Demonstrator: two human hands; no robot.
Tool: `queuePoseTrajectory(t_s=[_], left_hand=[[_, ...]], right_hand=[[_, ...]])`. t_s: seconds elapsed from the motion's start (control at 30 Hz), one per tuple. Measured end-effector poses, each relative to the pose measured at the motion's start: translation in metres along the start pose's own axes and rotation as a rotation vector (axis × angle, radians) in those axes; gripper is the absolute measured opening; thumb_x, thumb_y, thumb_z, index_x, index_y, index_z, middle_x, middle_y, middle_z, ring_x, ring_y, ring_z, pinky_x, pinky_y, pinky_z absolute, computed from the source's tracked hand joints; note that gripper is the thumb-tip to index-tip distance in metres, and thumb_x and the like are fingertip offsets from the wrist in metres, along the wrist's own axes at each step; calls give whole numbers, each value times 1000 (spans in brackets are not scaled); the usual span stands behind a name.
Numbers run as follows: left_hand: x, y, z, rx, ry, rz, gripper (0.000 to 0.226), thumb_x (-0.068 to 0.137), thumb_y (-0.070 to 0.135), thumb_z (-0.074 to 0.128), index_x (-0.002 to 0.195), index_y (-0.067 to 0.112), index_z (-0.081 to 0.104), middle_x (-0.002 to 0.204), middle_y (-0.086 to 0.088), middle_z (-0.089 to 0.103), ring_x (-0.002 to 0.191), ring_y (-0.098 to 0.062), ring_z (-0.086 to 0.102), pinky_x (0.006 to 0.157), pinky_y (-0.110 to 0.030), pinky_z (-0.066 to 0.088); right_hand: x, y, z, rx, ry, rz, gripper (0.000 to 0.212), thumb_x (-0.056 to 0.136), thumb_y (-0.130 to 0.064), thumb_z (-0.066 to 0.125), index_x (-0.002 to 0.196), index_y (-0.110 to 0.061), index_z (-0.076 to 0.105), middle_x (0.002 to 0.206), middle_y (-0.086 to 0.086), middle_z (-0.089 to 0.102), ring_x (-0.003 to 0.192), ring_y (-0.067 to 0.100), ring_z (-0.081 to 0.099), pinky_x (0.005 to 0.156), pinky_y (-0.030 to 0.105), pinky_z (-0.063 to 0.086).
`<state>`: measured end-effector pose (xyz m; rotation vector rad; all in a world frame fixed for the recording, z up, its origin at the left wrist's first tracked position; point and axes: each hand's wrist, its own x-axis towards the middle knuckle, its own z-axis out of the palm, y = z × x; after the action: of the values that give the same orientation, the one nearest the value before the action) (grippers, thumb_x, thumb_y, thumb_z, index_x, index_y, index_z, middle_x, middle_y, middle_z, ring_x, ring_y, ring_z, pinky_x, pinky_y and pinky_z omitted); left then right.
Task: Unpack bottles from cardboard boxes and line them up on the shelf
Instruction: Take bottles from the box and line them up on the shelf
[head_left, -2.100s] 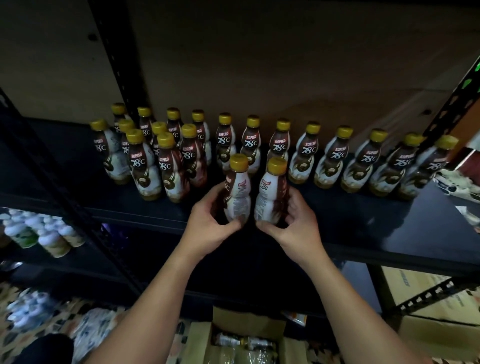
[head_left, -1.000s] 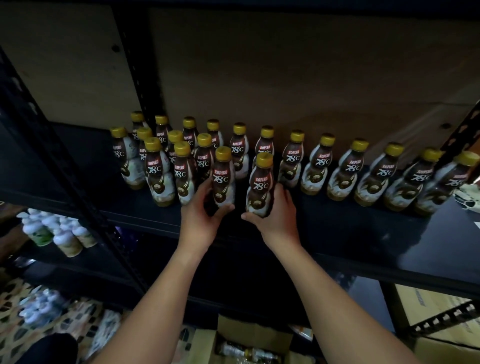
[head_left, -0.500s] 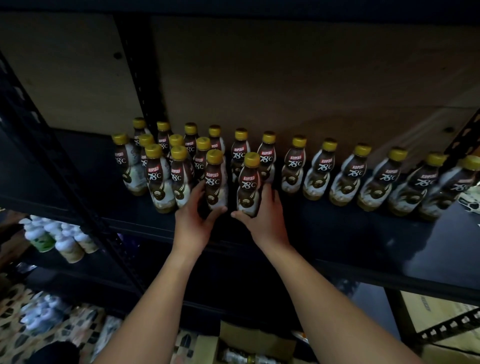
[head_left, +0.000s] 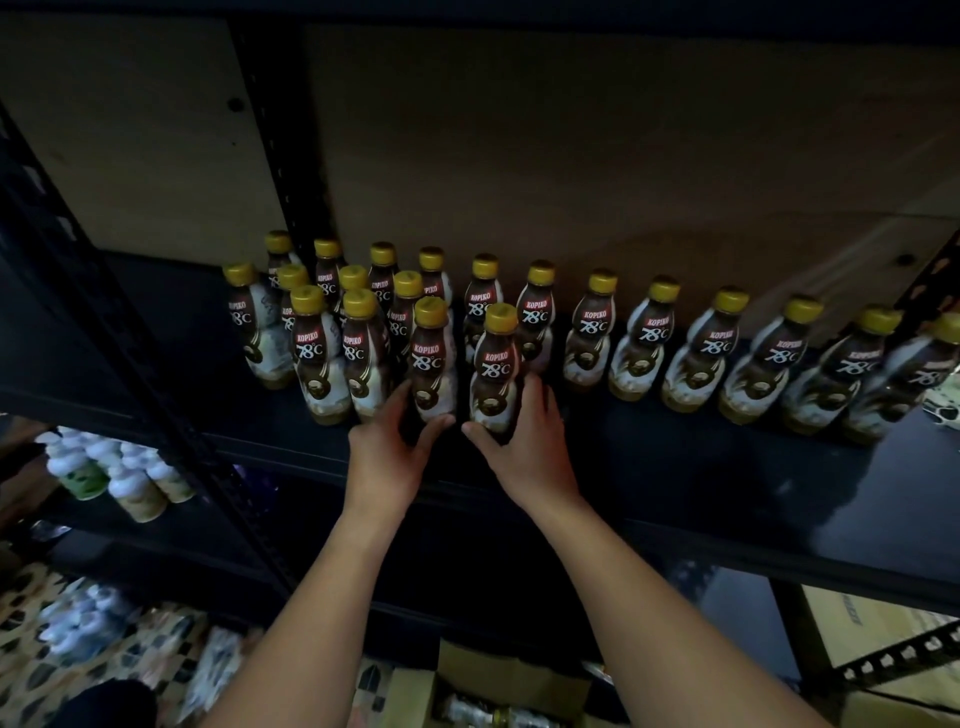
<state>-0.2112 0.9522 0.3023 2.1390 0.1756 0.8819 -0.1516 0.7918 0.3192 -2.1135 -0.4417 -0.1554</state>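
Grip first: our left hand is curled round the base of one coffee bottle, thumb at front, fingers behind; our right hand wraps the base of a second coffee bottle the same way. Both bottles upright, gold caps, brown label reading KOPIKO 78°C, standing on the dark shelf near its front edge, just beside each other with a narrow gap between.

Nearest us, below the arms, we see an open cardboard box on the floor, something bottle-like inside, too dark to tell more. Patterned floor at lower left with blurred pale packs on it. More cardboard boxes low right, behind a perforated black brace.

Lower shelf level at left holds pale-capped bottles, green and cream bodies, grouped together.

On the main shelf, left of our held pair, a tight cluster of same bottles, several deep. Behind and to the right, a back row of bottles runs along the rear out to the right frame edge, spaced apart, labels facing us. Held bottles sit in front of that row.

Black slotted upright rises behind the cluster; another dark post slants across at left. Behind everything, a brown board wall. Lighting dim throughout.
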Motion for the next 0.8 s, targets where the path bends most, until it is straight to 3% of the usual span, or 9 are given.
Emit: queuePoseTrajectory(t_s=[0.13, 0.37, 0.57, 0.67, 0.73, 0.8], left_hand=[[-1, 0, -1, 59, 6, 32, 46, 91, 32, 77, 133, 16, 66, 128, 5, 70, 123, -7, 62, 101, -14, 47], [-4, 5, -5, 55, 4, 44, 40, 92, 24, 77, 130, 16, 67, 123, 13, 68, 117, 7, 57, 94, -2, 40], [-8, 6, -6, 81, 29, 34, 39, 91, 23, 78, 128, 14, 69, 118, 16, 66, 114, 11, 54, 90, 3, 38], [-11, 6, -8, 57, 42, -21, 35, 90, 23, 78, 124, 17, 71, 110, 20, 69, 105, 22, 57, 86, 3, 39], [-17, 5, -9, 22, 50, -47, 34, 90, 21, 79, 123, 17, 72, 106, 22, 70, 100, 25, 58, 84, 1, 41], [-25, 4, -9, -11, 62, -92, 38, 89, 21, 80, 126, 17, 71, 109, 17, 73, 102, 16, 64, 88, -4, 47]], right_hand=[[0, 0, -1, -15, -5, 4, 82, 82, -29, 81, 148, -20, 33, 147, 1, 39, 138, 16, 33, 105, 22, 26], [-2, 1, 0, -2, 12, 2, 72, 82, -27, 80, 141, -21, 40, 139, -1, 43, 132, 14, 38, 101, 23, 31], [-3, -1, -2, 10, -2, 31, 82, 81, -29, 82, 146, -21, 34, 145, 1, 40, 138, 16, 35, 106, 24, 30], [-3, -1, -6, 12, -40, 86, 92, 80, -26, 84, 152, -23, 26, 152, 2, 33, 142, 18, 33, 108, 24, 29], [-4, 0, -7, 19, -53, 112, 98, 79, -23, 85, 154, -25, 22, 154, 3, 29, 143, 21, 35, 115, 29, 33], [-9, 2, -9, 47, -51, 137, 102, 78, -23, 86, 155, -31, 20, 154, 2, 29, 139, 23, 42, 114, 40, 43]])
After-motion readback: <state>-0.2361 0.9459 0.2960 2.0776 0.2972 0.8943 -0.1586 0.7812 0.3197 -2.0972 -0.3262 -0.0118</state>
